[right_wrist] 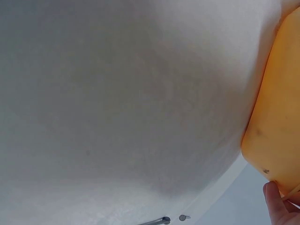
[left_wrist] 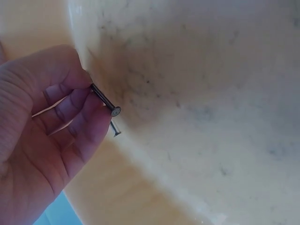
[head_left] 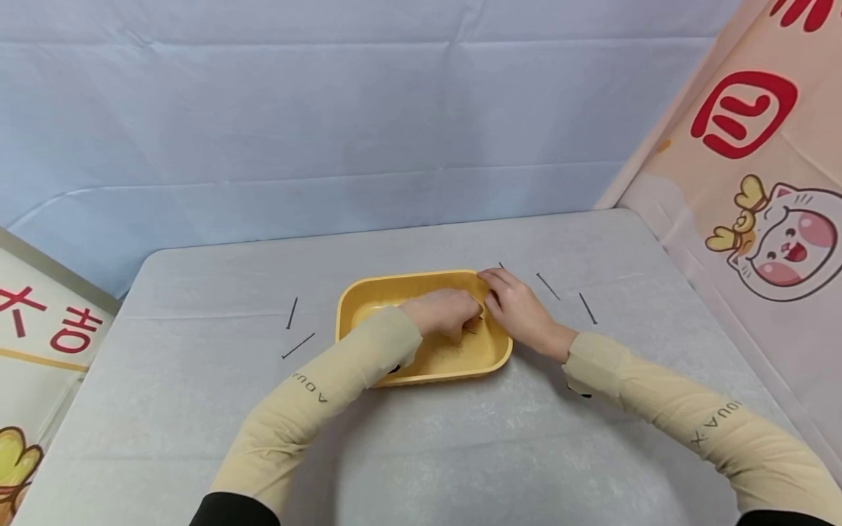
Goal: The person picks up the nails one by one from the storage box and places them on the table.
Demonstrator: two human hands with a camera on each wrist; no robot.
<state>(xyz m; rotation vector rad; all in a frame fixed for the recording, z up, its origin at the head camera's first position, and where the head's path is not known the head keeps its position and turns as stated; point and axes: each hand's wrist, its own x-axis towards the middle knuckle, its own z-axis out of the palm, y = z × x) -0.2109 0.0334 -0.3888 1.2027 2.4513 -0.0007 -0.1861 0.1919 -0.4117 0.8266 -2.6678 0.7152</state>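
Note:
A yellow plastic tray [head_left: 427,374] stands on the table with its long side towards me. My left hand [head_left: 447,310] reaches inside it at the right end, the forearm crossing over the near rim. In the left wrist view, the fingertips pinch a dark nail [left_wrist: 104,98], its flat head pointing outward. A second nail [left_wrist: 116,129] shows just behind it, its shank mostly hidden by the fingers. My right hand [head_left: 522,310] grips the tray's far right corner. The right wrist view catches its fingers [right_wrist: 276,206] at the tray's edge.
Two loose nails, an upright one [head_left: 291,313] and a slanted one [head_left: 299,345], lie left of the tray. To the right lie a nail [head_left: 548,286] and another nail [head_left: 588,308]; one more [head_left: 502,265] peeks out behind my right hand. A pale cloth wall borders the table's back.

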